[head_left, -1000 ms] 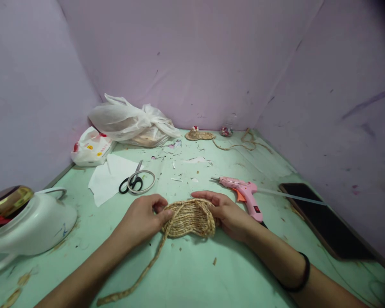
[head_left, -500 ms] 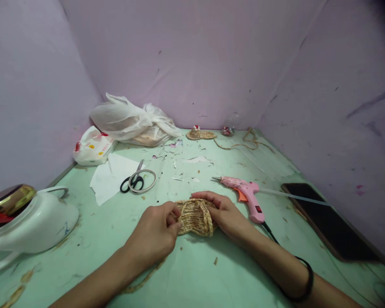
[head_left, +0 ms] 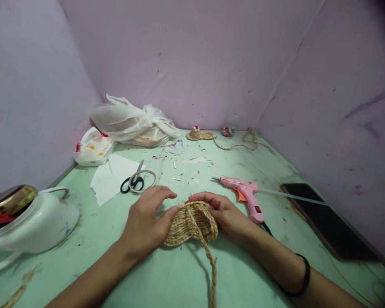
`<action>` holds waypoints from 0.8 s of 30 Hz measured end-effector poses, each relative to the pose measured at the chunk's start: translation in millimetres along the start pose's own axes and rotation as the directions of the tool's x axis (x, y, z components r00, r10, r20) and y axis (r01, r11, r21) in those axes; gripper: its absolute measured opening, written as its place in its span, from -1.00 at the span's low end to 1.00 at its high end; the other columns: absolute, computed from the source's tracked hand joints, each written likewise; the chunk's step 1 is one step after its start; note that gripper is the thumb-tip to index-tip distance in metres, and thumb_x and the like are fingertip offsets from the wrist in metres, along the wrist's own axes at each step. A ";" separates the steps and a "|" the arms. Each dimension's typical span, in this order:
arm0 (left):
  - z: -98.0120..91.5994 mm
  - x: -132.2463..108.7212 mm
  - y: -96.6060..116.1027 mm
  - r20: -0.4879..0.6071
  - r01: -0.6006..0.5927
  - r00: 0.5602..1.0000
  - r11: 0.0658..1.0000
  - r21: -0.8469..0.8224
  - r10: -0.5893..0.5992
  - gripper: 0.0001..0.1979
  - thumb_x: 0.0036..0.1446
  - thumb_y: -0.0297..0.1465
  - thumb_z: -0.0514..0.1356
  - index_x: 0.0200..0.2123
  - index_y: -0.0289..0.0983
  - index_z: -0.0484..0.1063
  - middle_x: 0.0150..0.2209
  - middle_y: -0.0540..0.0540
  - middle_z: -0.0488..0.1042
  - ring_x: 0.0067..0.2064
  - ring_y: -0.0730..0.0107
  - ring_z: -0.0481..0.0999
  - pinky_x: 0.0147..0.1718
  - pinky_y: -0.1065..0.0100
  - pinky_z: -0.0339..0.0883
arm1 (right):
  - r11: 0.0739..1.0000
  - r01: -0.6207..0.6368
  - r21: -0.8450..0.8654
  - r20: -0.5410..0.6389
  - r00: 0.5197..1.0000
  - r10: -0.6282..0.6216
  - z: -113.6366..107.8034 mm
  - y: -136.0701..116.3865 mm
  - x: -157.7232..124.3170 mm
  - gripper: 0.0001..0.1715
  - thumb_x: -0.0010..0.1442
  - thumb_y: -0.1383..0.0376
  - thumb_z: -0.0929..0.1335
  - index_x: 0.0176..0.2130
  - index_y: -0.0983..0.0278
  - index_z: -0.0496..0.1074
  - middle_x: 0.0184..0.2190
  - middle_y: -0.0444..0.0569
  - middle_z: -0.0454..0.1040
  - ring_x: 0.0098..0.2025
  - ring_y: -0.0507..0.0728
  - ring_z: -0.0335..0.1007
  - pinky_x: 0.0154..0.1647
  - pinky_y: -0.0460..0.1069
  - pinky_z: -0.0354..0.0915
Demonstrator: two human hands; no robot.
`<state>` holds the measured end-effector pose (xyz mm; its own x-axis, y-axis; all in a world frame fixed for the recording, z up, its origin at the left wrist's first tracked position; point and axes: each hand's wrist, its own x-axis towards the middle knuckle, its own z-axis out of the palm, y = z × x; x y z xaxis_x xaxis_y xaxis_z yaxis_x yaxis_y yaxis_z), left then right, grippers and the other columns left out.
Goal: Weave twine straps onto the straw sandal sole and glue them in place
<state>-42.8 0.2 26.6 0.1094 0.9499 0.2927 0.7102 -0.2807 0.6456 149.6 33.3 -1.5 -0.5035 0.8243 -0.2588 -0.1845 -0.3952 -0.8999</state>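
- woven piece [head_left: 176,233]: set at the near middle of the table [head_left: 176,282], between the two hands; its left end lies partly behind the left hand.
- right hand [head_left: 229,216]: grasps the piece's right end, fingers along the far edge, thumb near the raised band [head_left: 214,222].
- left hand [head_left: 147,220]: loosely spread, thumb at the piece's edge, forefinger lifted clear; whether the hidden fingers bear on it cannot be told.
- done, as judged: the flat body is filled with close rows, and the band stands over its right end.
- left, as judged: the rope [head_left: 212,269] is neither trimmed nor tucked in; it crosses the piece and trails out past the near edge of view. no beads show on this piece, whereas the far slipper [head_left: 205,136] carries red and white beads [head_left: 196,128].
- texture: straw-coloured, coarse, ribbed rows, in a waisted outline; the rope is twisted and slightly frayed.
- nearby: pink plastic glue gun [head_left: 244,192], metal-tipped, with a translucent stick [head_left: 291,196] behind; black-handled scissors [head_left: 125,185] under a smooth, pale ring [head_left: 152,172]; flat white paper [head_left: 105,179]; thin, crumpled white bag [head_left: 128,122].
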 end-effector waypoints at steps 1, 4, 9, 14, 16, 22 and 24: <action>-0.1 1.4 -1.2 0.098 0.005 0.995 1.000 -0.017 -0.003 -0.80 0.01 -0.38 0.13 -0.25 -0.23 0.43 -0.19 -0.13 0.48 -0.13 0.21 0.42 -0.16 0.27 0.27 | 1.000 0.003 -0.010 -0.001 1.000 -0.003 0.9 -0.2 -0.7 -0.66 -0.06 0.29 0.44 -0.22 0.29 0.43 -0.33 -0.02 0.50 -0.38 0.03 0.41 -0.31 -0.03 0.27; 2.7 2.3 -2.4 0.293 0.031 0.956 0.996 -0.079 -0.006 -0.75 0.03 -0.42 0.11 -0.19 -0.19 0.44 -0.22 -0.08 0.52 -0.20 0.25 0.46 -0.20 0.29 0.27 | 0.997 0.007 -0.082 -0.024 1.000 -0.009 5.3 -1.7 -2.6 -0.67 -0.04 0.28 0.42 -0.21 0.28 0.41 -0.31 -0.04 0.49 -0.35 0.03 0.40 -0.30 -0.03 0.28; 10.1 -1.3 -3.1 0.299 0.077 0.954 0.989 -0.127 -0.036 -0.73 0.07 -0.47 0.04 -0.22 -0.18 0.48 -0.27 -0.06 0.55 -0.24 0.28 0.48 -0.24 0.32 0.27 | 0.971 0.030 -0.238 -0.067 0.997 -0.047 7.8 -2.8 -2.2 -0.72 -0.04 0.31 0.39 -0.25 0.29 0.38 -0.41 -0.09 0.46 -0.42 0.03 0.35 -0.37 -0.04 0.26; 13.2 -2.0 -4.8 0.276 0.098 0.959 0.987 -0.125 -0.060 -0.73 0.08 -0.47 0.02 -0.24 -0.19 0.49 -0.26 -0.07 0.55 -0.22 0.27 0.47 -0.22 0.31 0.26 | 0.909 0.069 -0.410 -0.064 0.993 -0.104 5.3 1.8 -2.3 -0.84 0.02 0.33 0.34 -0.30 0.27 0.39 -0.45 -0.10 0.44 -0.44 0.03 0.33 -0.42 -0.05 0.22; 14.0 -1.8 -5.0 0.285 0.092 0.956 0.992 -0.086 -0.064 -0.74 0.07 -0.44 0.04 -0.24 -0.19 0.49 -0.27 -0.09 0.54 -0.23 0.24 0.46 -0.23 0.29 0.25 | 0.892 0.066 -0.448 -0.066 0.992 -0.106 5.4 4.0 -3.0 -0.85 0.03 0.33 0.33 -0.30 0.26 0.39 -0.45 -0.10 0.44 -0.44 0.04 0.32 -0.43 -0.05 0.22; 18.3 -3.1 -2.0 0.287 0.192 0.942 0.981 -0.030 -0.175 -0.78 0.07 -0.43 0.02 -0.33 -0.22 0.47 -0.34 -0.10 0.52 -0.28 0.24 0.45 -0.28 0.30 0.23 | 0.919 0.023 -0.394 -0.054 0.997 -0.048 4.1 -0.8 -4.4 -0.69 -0.02 0.28 0.39 -0.20 0.26 0.39 -0.34 -0.05 0.46 -0.32 0.10 0.37 -0.30 0.00 0.25; 20.0 -3.7 -0.9 0.234 0.286 0.936 0.956 -0.063 -0.264 -0.80 0.06 -0.43 0.03 -0.35 -0.23 0.46 -0.35 -0.07 0.52 -0.28 0.25 0.45 -0.28 0.31 0.23 | 0.965 0.011 -0.262 -0.084 0.996 -0.034 2.5 -5.3 -4.7 -0.60 -0.06 0.28 0.41 -0.16 0.26 0.37 -0.25 -0.02 0.46 -0.23 0.12 0.38 -0.21 0.02 0.25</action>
<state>-29.9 -0.4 10.9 0.0771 0.9951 -0.0618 0.6663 -0.0053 0.7457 150.8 30.6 5.4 -0.4247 0.8682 -0.2567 0.0374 -0.2665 -0.9631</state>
